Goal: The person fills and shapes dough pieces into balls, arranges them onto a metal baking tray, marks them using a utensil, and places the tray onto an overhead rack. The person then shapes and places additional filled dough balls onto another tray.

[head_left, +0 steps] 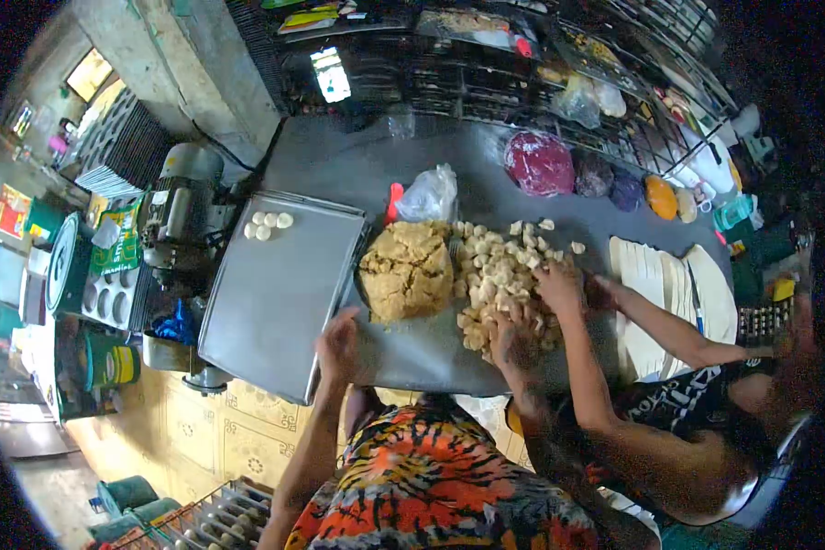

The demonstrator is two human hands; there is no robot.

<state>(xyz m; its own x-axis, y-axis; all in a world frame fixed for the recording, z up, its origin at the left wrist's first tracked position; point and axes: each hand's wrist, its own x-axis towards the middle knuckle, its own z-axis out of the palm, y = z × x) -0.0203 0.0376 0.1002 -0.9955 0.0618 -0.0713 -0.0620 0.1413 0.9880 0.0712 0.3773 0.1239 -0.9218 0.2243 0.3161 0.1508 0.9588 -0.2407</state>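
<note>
My left hand (338, 346) is beside the right edge of a grey metal tray (275, 284); its fingers are blurred, and I cannot tell whether they hold anything. Several small round dough balls (264, 225) sit in a cluster at the tray's far left. My right hand (513, 337) reaches over the near side of a heap of small cut dough pieces (495, 270), fingers apart and touching them. Between my hands lies a large cracked, crumbly tan mass (406, 270). Another person's hand (561, 284) is in the heap from the right, with their other hand (603, 291) just beside it.
Long pale dough strips (642, 284) and a blue-handled knife (697, 302) lie at right. Behind are a plastic bag (428, 194), a red handle (394, 202) and a wrapped purple ball (539, 163). A motorised machine (188, 197) stands left; dark racks (486, 82) rise behind.
</note>
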